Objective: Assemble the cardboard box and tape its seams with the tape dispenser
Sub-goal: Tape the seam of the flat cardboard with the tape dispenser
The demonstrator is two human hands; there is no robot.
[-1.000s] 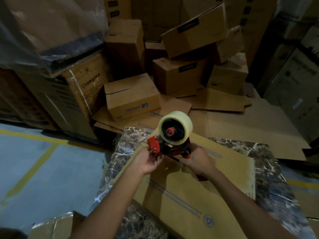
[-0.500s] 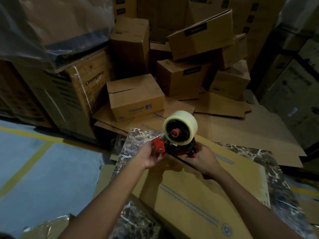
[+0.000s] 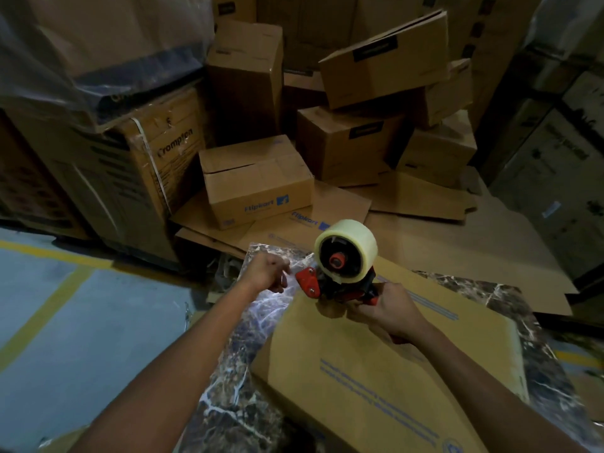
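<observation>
A flat cardboard box [image 3: 392, 371] with blue print lies on a marble-patterned table [image 3: 248, 325]. Above its far edge I hold a red tape dispenser [image 3: 340, 282] carrying a roll of clear tape [image 3: 351, 243]. My right hand [image 3: 389, 312] grips the dispenser's handle from below. My left hand [image 3: 266, 276] is just left of the dispenser's red front plate, its fingers pinched together on what looks like the clear tape end; the tape itself is hard to make out.
Several assembled cardboard boxes [image 3: 258, 181] are piled behind the table, on flattened cardboard sheets [image 3: 457, 243]. A large strapped carton [image 3: 157, 165] under plastic wrap stands at the left. Grey floor with yellow lines [image 3: 49, 308] lies to the left.
My left hand has let go of the dispenser's front and drawn away to the left, fingers pinched. The dispenser has shifted slightly right, still in my right hand.
</observation>
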